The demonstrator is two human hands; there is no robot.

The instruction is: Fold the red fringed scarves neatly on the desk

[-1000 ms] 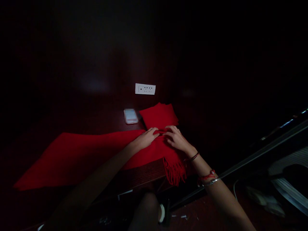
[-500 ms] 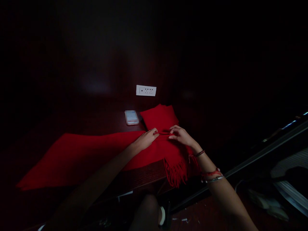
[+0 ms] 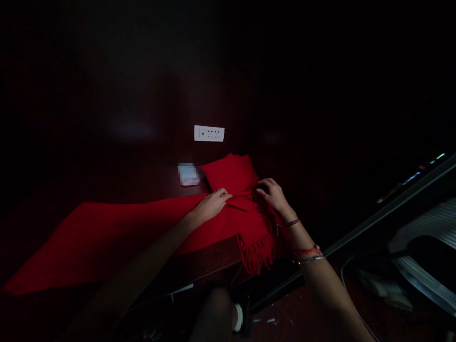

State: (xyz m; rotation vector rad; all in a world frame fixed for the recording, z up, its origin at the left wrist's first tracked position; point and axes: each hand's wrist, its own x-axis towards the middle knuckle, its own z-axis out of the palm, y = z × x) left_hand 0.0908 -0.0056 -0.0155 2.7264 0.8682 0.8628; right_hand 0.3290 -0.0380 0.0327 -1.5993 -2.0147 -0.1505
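A red fringed scarf (image 3: 128, 228) lies across the dark table, its long flat part stretching to the left. Near the middle, my left hand (image 3: 213, 205) rests on the scarf with its fingertips closed at a fold. My right hand (image 3: 273, 194) is at the scarf's right side, fingers curled and pinching at the fringed end. One set of tassels lies across the top between my hands. Another fringe hangs over the front table edge. A folded part of the scarf reaches up behind my hands.
A phone-like flat object (image 3: 188, 174), blurred out, lies on the table behind the scarf. A white power socket (image 3: 209, 133) is set in the dark wall. Below the table edge (image 3: 210, 266) my leg (image 3: 215, 313) shows. A pale cable (image 3: 344, 278) runs at the right.
My right hand has moved slightly up and its fingers have closed in. Fringe now shows across the fold between my hands. The view has shifted a little, moving things left.
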